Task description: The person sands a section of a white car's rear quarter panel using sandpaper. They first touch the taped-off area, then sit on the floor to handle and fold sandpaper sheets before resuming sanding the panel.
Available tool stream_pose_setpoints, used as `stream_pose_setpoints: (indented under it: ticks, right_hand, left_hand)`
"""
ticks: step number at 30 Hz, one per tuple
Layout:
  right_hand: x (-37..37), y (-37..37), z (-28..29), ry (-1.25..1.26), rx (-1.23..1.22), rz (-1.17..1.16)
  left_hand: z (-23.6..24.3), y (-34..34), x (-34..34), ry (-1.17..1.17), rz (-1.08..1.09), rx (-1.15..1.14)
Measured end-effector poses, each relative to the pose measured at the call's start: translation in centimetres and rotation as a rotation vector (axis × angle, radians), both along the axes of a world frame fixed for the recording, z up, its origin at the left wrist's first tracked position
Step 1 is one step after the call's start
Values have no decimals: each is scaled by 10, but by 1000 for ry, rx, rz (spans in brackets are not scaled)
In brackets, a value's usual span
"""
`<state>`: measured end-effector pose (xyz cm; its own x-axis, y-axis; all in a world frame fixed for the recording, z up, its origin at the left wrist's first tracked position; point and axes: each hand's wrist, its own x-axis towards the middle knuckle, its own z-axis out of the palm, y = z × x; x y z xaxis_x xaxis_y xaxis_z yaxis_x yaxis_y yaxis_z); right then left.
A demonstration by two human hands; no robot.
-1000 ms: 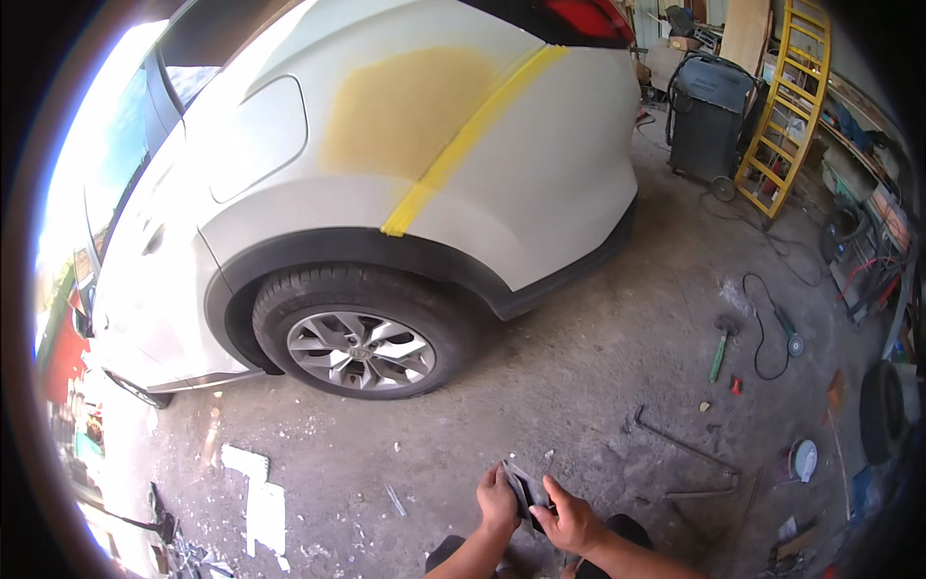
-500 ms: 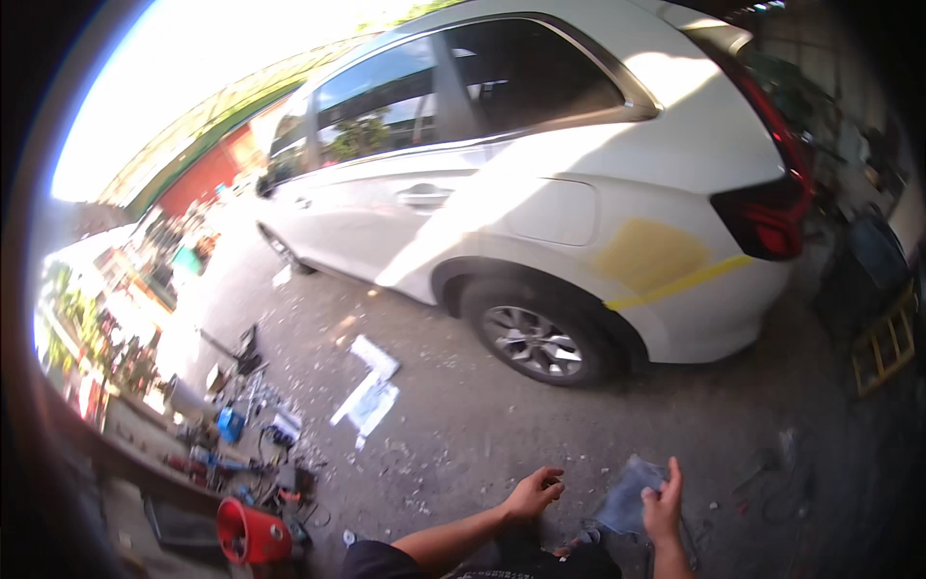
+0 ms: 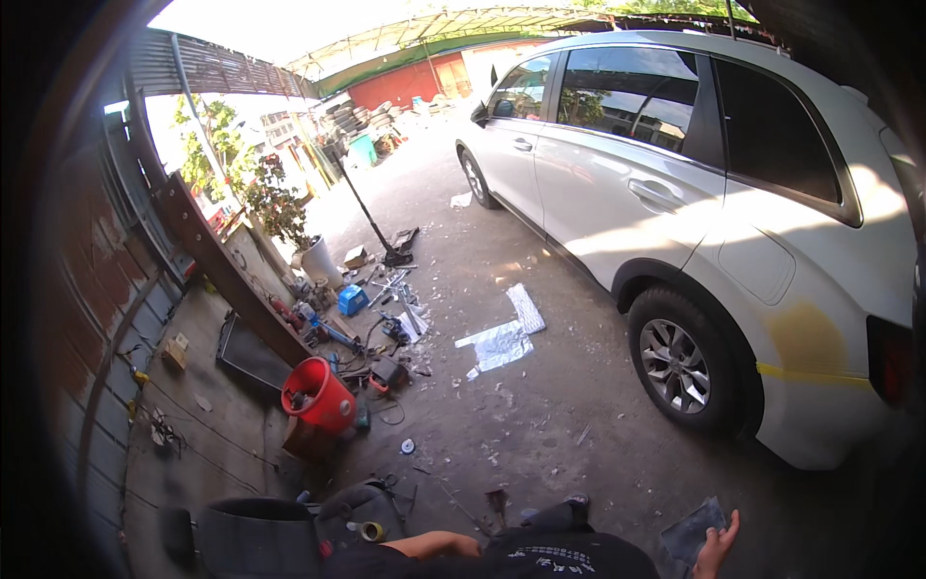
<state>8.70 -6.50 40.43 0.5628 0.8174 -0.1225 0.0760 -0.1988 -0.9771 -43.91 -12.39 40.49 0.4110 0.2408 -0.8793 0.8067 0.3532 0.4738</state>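
At the lower right, my right hand [image 3: 716, 550] grips a thin grey sheet [image 3: 691, 527] by its edge, with a finger pointing up. The sheet's exact kind cannot be made out. My left forearm [image 3: 434, 545] bends in front of my dark shirt at the lower edge; the fingers of my left hand [image 3: 467, 544] are hidden. Beyond my right hand stands a white car [image 3: 598, 207]. Its rear side has a yellowish patch [image 3: 805, 336] above a strip of yellow tape [image 3: 810, 374], both apart from my hands.
Black seats [image 3: 256, 540] stand at the lower left, with a tape roll [image 3: 371, 532] on one. Nearby are a red bucket [image 3: 318, 398], a blue box [image 3: 352, 299] and scattered tools. White sheets [image 3: 502, 345] lie on the floor beside the car. A metal beam [image 3: 231, 280] slants at left.
My view has swung left, so the car sits farther right and the seats show. My left hand has drawn in against my body. My right hand still holds the grey sheet.
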Motion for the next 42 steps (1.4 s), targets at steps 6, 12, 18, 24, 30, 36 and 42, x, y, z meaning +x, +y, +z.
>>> stream_pose_setpoints:
  ticks: [6, 12, 18, 24, 30, 36, 42]
  right_hand:
    - [-14, 26, -2, -89, 43, 101]
    - [-21, 34, 2, -133, 1, 165]
    - [-21, 42, -10, -121, -46, 246]
    - [-33, 55, 5, -219, -24, 314]
    - [-38, 61, 16, -179, 23, 265]
    - [-27, 66, 14, -180, 19, 299]
    - [-28, 62, 9, -181, 56, 263]
  left_hand:
    - [22, -6, 8, -249, -10, -17]
    - [30, 2, 10, -345, -16, -8]
    - [36, 4, 12, -426, -12, -10]
    - [42, -4, 14, -490, -4, -14]
    - [46, -9, 19, -543, 7, -20]
    - [41, -15, 22, -538, 36, -18]
    - [44, -9, 25, -456, 56, -10]
